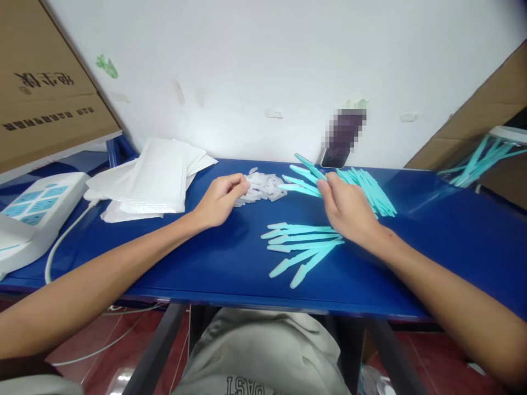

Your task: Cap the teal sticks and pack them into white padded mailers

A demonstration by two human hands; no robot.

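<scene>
A: Where are we?

B: Looks like mid-step, one piece at a time. Right hand is grasping a fan of slim turquoise plastic sticks, ends pointing left toward the other hand.

A: Left hand?

B: At the left edge of a loose heap of small translucent plastic sleeves, far side of the glossy blue surface. Thumb and fingers drawn together. Can't tell if a sleeve is pinched in there.

A: Other sticks?

B: Two lots. A spread row of turquoise sticks with pale left ends lies on the near side, about six; I'd read those ends as sleeved. A denser turquoise bundle is to the right, partly behind the right hand. Held tips: sleeved or bare, can't tell from here.

A: Next move calls for?

B: My judgement: a fine fingertip pick of a single sleeve, then lining it up with one tip while the right hand keeps the fan spread. Risk: neighbouring tips crowding.
</scene>
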